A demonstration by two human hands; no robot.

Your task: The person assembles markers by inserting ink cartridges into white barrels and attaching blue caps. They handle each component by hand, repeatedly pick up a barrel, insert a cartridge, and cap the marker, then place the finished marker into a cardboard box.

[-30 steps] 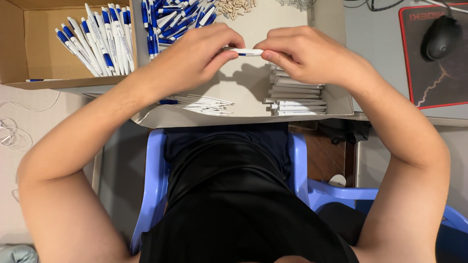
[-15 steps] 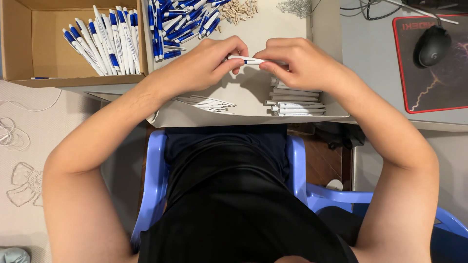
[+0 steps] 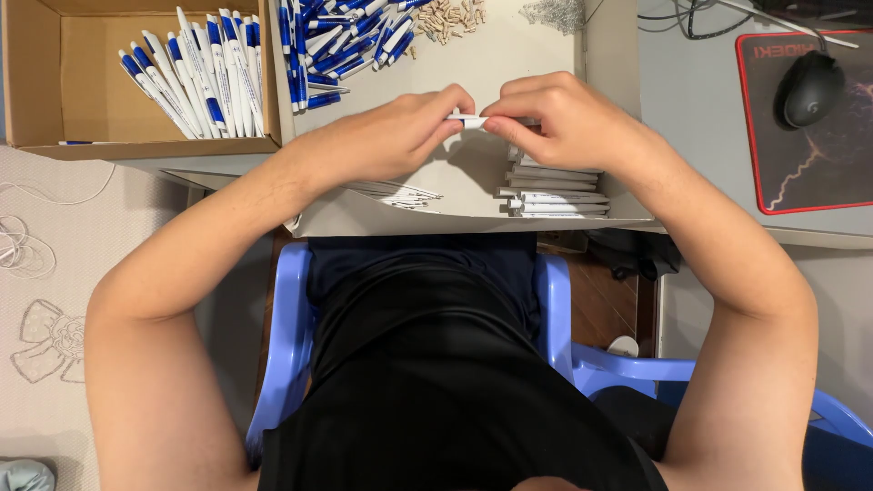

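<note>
**Pen part pinched between two hands above a crowded tray**

Slippage is the main risk. The left hand (image 3: 391, 136) and the right hand (image 3: 555, 123) each hold one end of a slim white pen piece (image 3: 470, 119) with fingertips only, and very little of it shows between them. In my judgement, uneven pressure or a slight twist off axis could pop the piece out of either grip, and it would drop onto the pale tray (image 3: 509, 64) or roll off its near edge toward the lap and the blue chair (image 3: 291, 327). A loose piece could also scatter the small tan parts (image 3: 446, 18) heaped at the far side, or become mixed into the pile of blue-and-white pens (image 3: 341, 41) just left of them. Pushing two halves together at an angle might jam or crack them.

The piece itself is short, white and narrow, lying roughly level and held clear above the tray. Both hands are clenched on it, thumbs and forefingers closed around its ends; whether it is one part or two being joined I cannot tell. Flat white stacks (image 3: 555, 195) lie below the right hand, more finished pens rest in the cardboard box (image 3: 36, 82), and a mouse (image 3: 809, 86) sits well apart on its mat.
</note>
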